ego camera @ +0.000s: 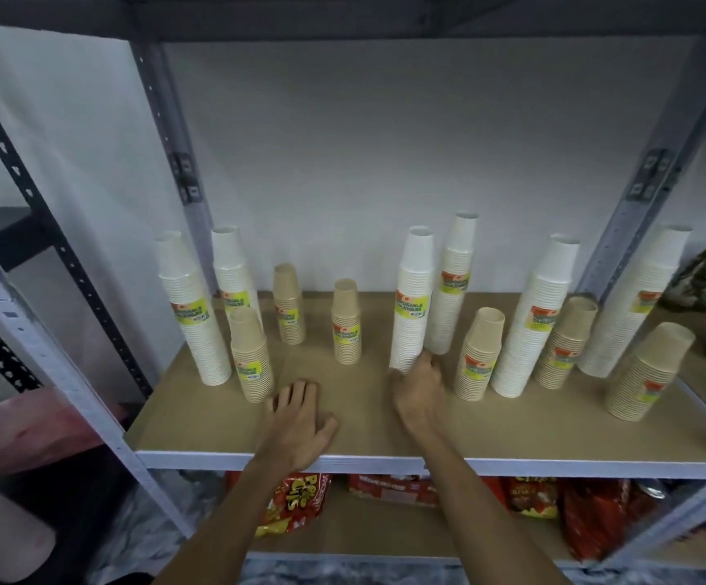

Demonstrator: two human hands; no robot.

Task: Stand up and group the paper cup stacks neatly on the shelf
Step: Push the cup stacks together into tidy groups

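Note:
Several wrapped paper cup stacks stand upright on the wooden shelf (368, 428), tall white ones and short brown ones mixed. My right hand (420, 392) grips the base of a tall white stack (413, 295) near the middle, which leans slightly left. A second white stack (454, 285) stands just behind it. My left hand (300, 420) rests flat on the shelf board, fingers straight, its fingertips right beside a short brown stack (252, 354). Another brown stack (347, 320) stands alone further back.
Grey metal uprights (182, 171) frame the shelf on both sides. More white and brown stacks crowd the right end (649, 371). Red snack bags (296, 504) lie on the shelf below. Bare board lies along the front edge.

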